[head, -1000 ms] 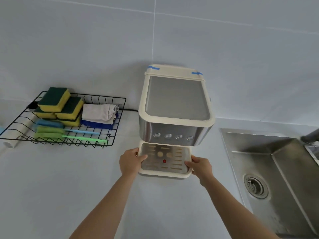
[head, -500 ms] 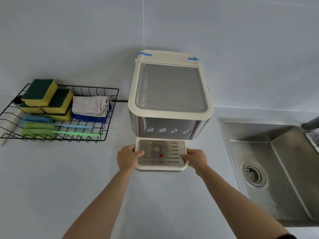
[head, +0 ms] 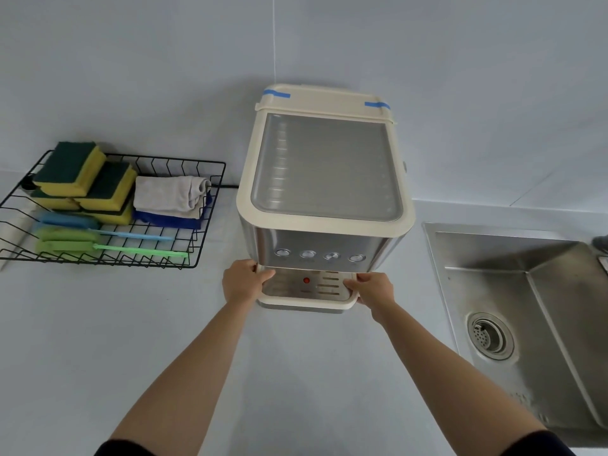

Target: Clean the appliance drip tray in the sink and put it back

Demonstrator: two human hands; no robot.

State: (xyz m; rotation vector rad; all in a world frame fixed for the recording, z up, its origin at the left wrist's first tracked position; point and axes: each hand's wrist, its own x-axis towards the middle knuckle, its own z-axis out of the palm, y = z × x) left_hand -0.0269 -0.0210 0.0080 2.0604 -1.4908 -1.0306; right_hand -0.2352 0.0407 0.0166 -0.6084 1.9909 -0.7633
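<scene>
- Cream plastic and brushed metal make up the appliance [head: 324, 179], which stands on a pale counter [head: 296, 373] against the wall, with two strips of blue tape [head: 276, 93] on its back lid.
- Four round buttons [head: 307, 254] run in a row across its metal front.
- At its base sits the drip tray [head: 304, 299], cream-rimmed, with a slotted metal grate and a small red dot [head: 306, 280] near the middle; its back half is tucked under the front of the machine.
- I see my left hand [head: 241, 281] clamped on the tray's left edge, thumb lying over the top of the grate.
- My right hand [head: 373, 287] grips the tray's right edge the same way (the two hands are apart, one at each end of the tray).
- Both forearms reach in from the bottom of the view, dark sleeves just showing.
- To the right, a stainless steel sink [head: 493, 278] is set into the counter, with a round drain [head: 490, 335] in its floor.
- To the left, a black wire rack [head: 207, 205] holds yellow-and-green sponges [head: 70, 169], folded cloths [head: 171, 195] in grey and blue, and a blue and a green long-handled brush [head: 108, 246].
</scene>
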